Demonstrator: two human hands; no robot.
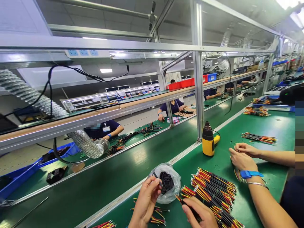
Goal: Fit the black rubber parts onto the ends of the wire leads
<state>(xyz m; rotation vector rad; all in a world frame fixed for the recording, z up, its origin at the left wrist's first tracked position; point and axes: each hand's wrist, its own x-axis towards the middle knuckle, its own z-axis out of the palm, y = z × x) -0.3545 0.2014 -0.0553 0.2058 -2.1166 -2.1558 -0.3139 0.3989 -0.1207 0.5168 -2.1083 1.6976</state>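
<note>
My left hand (147,199) pinches a short black tube piece (157,178) between thumb and fingertips, above a clear plastic bag (175,191). Inside the bag lies a heap of similar black tube pieces (167,183). My right hand (198,212) is closed around a wire bundle (180,199) whose coloured ends point up and left toward the bag. Just beyond that hand lies a big pile of wire bundles (211,186) with black sleeves and red, yellow and black ends. More loose wires (158,215) rest beside my left wrist, partly hidden by it.
A yellow heat gun (208,141) stands upright on the green bench (251,125). At right, a co-worker's hands (243,158), one wrist with a blue band, work over wires. More wire bundles (259,138) lie beyond. A metal post (197,95) and shelf rise behind the bench edge.
</note>
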